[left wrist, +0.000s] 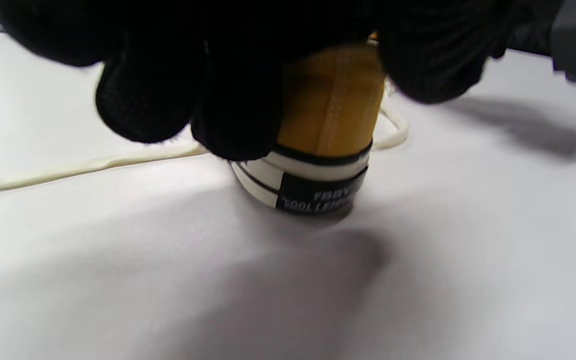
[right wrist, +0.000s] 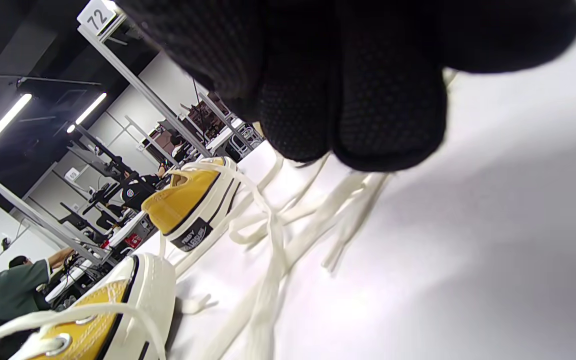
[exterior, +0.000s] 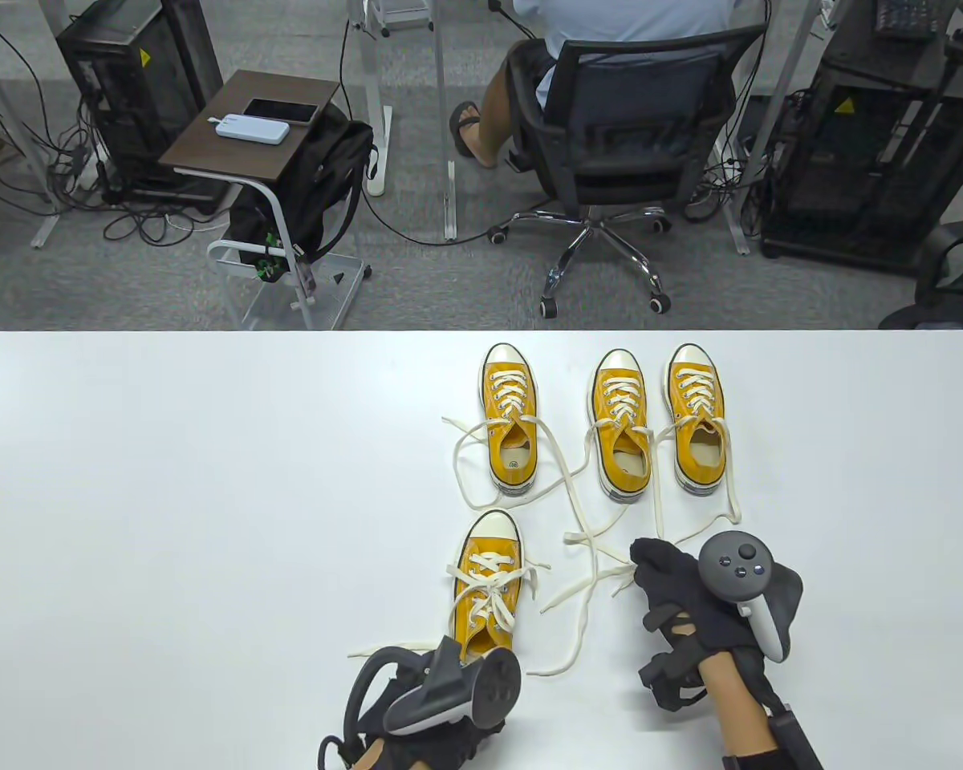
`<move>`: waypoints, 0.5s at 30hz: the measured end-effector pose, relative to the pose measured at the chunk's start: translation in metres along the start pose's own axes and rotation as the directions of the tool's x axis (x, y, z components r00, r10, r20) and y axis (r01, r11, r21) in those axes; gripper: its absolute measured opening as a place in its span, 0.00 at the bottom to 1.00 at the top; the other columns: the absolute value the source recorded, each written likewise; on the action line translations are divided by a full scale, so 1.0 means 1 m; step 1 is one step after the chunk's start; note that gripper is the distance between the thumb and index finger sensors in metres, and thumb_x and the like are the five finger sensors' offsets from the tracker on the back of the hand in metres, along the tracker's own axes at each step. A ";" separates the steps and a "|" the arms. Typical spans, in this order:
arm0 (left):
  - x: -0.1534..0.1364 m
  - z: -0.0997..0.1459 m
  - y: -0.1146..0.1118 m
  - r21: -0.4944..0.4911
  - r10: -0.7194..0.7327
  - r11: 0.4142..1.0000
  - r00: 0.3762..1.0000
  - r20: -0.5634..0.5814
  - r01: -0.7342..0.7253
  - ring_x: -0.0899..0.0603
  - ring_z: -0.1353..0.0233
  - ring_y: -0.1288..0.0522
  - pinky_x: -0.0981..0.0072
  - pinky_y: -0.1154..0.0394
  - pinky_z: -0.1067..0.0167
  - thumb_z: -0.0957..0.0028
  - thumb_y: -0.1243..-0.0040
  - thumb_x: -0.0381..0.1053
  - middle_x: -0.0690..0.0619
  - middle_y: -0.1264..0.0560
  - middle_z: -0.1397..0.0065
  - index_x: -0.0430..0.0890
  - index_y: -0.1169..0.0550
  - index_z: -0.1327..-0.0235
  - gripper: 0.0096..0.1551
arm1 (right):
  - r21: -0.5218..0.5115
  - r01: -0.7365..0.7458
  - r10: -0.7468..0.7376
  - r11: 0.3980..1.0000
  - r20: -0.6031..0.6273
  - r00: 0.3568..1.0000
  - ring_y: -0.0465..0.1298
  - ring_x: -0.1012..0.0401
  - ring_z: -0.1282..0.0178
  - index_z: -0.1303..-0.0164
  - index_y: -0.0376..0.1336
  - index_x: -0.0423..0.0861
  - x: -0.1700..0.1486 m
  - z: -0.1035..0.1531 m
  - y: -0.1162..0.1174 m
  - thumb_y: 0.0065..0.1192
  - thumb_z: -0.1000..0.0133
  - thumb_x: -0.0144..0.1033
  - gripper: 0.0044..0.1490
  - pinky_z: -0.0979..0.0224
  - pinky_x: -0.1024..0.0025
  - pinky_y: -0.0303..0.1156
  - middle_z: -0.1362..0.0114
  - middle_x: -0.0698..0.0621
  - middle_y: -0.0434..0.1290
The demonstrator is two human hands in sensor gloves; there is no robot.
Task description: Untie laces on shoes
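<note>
Four yellow sneakers with cream laces stand on the white table (exterior: 209,481). Three stand in a row at the back: one (exterior: 511,425), another (exterior: 619,429) and the right one (exterior: 696,417), all with their laces trailing loose. The near sneaker (exterior: 489,589) points away from me. My left hand (exterior: 449,682) grips its heel (left wrist: 328,115), fingers (left wrist: 228,110) curled over the heel's top edge. My right hand (exterior: 650,565) lies to the shoe's right and pinches the end of its lace (exterior: 586,585); several lace strands (right wrist: 353,210) run out from under the fingers (right wrist: 358,115).
Loose laces (exterior: 578,489) cross the table between the back row and my right hand. Another lace end (exterior: 562,658) lies beside the near shoe. Beyond the far edge are a person on an office chair (exterior: 618,120) and a small side table (exterior: 249,128).
</note>
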State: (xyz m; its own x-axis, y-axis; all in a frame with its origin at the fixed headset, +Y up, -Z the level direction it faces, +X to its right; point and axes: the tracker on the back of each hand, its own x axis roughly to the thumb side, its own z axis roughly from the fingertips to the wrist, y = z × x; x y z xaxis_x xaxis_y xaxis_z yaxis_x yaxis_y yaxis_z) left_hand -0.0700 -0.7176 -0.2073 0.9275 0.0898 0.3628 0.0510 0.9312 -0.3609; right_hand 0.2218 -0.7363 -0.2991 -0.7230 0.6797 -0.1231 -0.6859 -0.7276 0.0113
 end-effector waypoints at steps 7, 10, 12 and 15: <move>-0.033 -0.007 0.034 0.206 0.235 0.955 0.968 -0.086 -0.213 0.36 0.48 0.17 0.49 0.20 0.54 0.51 0.42 0.66 0.47 0.13 0.45 0.55 0.17 0.36 0.33 | 0.042 -0.071 0.069 0.997 0.058 0.996 0.82 0.44 0.57 0.36 0.70 0.42 0.013 0.002 0.017 0.68 0.47 0.39 0.29 0.55 0.48 0.75 0.41 0.37 0.80; -0.039 -0.018 0.036 0.247 0.262 0.942 0.957 -0.126 -0.225 0.37 0.48 0.17 0.49 0.21 0.54 0.51 0.40 0.65 0.48 0.14 0.44 0.55 0.18 0.35 0.32 | 0.050 -0.098 0.092 0.994 0.109 0.990 0.82 0.44 0.56 0.37 0.70 0.42 0.023 0.006 0.022 0.68 0.48 0.41 0.30 0.54 0.47 0.75 0.40 0.36 0.80; -0.042 -0.024 0.029 0.267 0.305 0.928 0.941 -0.146 -0.259 0.37 0.47 0.17 0.50 0.21 0.54 0.51 0.40 0.65 0.48 0.15 0.43 0.56 0.18 0.34 0.32 | 0.063 -0.098 0.088 0.993 0.139 0.986 0.82 0.43 0.53 0.36 0.70 0.43 0.030 0.007 0.024 0.68 0.48 0.41 0.30 0.52 0.46 0.74 0.38 0.36 0.79; -0.044 -0.028 0.013 0.319 0.346 0.901 0.930 -0.123 -0.293 0.37 0.47 0.17 0.50 0.21 0.54 0.53 0.37 0.65 0.48 0.15 0.42 0.56 0.19 0.33 0.33 | 0.062 -0.104 0.090 0.993 0.192 0.977 0.80 0.42 0.50 0.35 0.69 0.44 0.045 0.007 0.028 0.68 0.48 0.41 0.31 0.49 0.45 0.73 0.35 0.35 0.77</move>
State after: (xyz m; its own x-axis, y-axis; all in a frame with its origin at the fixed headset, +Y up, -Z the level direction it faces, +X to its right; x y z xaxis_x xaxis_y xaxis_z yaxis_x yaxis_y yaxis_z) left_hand -0.0999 -0.7191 -0.2522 0.9260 0.3621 0.1066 -0.3438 0.9257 -0.1576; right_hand 0.1694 -0.7255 -0.2974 -0.7843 0.6163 0.0708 -0.6107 -0.7872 0.0858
